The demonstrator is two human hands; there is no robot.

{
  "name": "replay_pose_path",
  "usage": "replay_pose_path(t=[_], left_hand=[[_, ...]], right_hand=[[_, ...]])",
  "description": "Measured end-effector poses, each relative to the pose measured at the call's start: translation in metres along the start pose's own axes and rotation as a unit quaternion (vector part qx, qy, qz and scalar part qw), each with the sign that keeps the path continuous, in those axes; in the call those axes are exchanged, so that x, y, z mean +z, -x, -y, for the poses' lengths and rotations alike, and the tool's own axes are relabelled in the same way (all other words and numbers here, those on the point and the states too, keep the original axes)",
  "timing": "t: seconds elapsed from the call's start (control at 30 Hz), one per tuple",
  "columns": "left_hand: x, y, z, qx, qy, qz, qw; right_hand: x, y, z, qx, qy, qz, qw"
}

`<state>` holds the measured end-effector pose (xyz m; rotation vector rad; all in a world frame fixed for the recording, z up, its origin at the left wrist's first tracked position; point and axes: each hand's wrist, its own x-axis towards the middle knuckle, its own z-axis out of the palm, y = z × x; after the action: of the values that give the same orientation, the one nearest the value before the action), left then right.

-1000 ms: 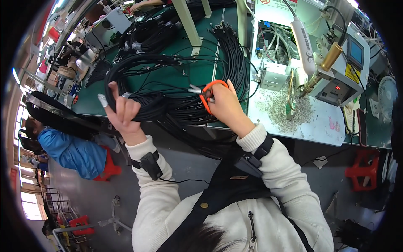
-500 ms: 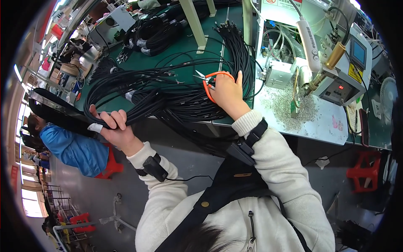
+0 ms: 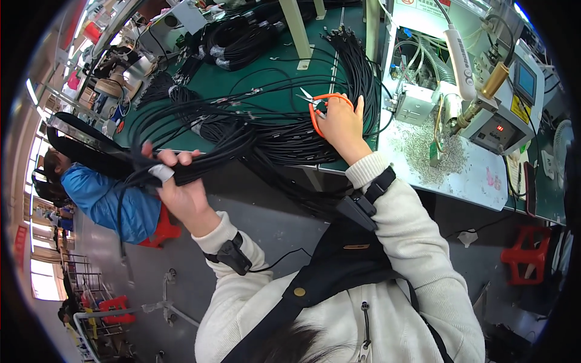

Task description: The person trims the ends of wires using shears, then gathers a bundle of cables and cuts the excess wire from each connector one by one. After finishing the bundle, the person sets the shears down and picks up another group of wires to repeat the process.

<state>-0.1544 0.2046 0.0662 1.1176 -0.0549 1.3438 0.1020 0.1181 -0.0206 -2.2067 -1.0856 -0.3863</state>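
My left hand (image 3: 184, 196) is closed around a looped bundle of black cables (image 3: 224, 142) at the table's front edge. A white wrap (image 3: 161, 172) shows at its thumb. One cable (image 3: 120, 212) dangles below the bundle on the left. My right hand (image 3: 344, 128) grips orange-handled pliers (image 3: 316, 115), their slim jaws pointing left and spread apart over the cables. Beneath and beside it lie many more black cables (image 3: 296, 142), some with small metal ends, partly hanging over the edge.
The green table (image 3: 272, 57) carries more cable coils (image 3: 233, 45) at the back. To the right stands a machine (image 3: 490, 130) with a metal plate (image 3: 466, 181) strewn with tiny clippings. A seated person in blue (image 3: 112, 196) is at the left. A red stool (image 3: 523, 254) stands at the right.
The bundle in my left hand has been raised and shifted, with strands spreading and one cable now dangling. My right hand still grips the pliers over the cables. The whole view has shifted slightly.
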Motion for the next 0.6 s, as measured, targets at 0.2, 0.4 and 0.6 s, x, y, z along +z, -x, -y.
replay_pose_path(t=[0.2,0.4,0.6], left_hand=[[0.007,0.012,0.015,-0.042,0.069,-0.01,0.997],[0.033,0.025,0.032,-0.044,0.037,0.007,0.998],[0.051,0.034,0.051,-0.042,-0.006,-0.043,0.998]], right_hand=[[-0.003,0.005,0.0,-0.01,-0.021,-0.026,0.999],[-0.047,0.012,0.055,0.011,-0.472,0.101,0.875],[-0.056,0.037,0.098,-0.203,-0.456,0.151,0.853]])
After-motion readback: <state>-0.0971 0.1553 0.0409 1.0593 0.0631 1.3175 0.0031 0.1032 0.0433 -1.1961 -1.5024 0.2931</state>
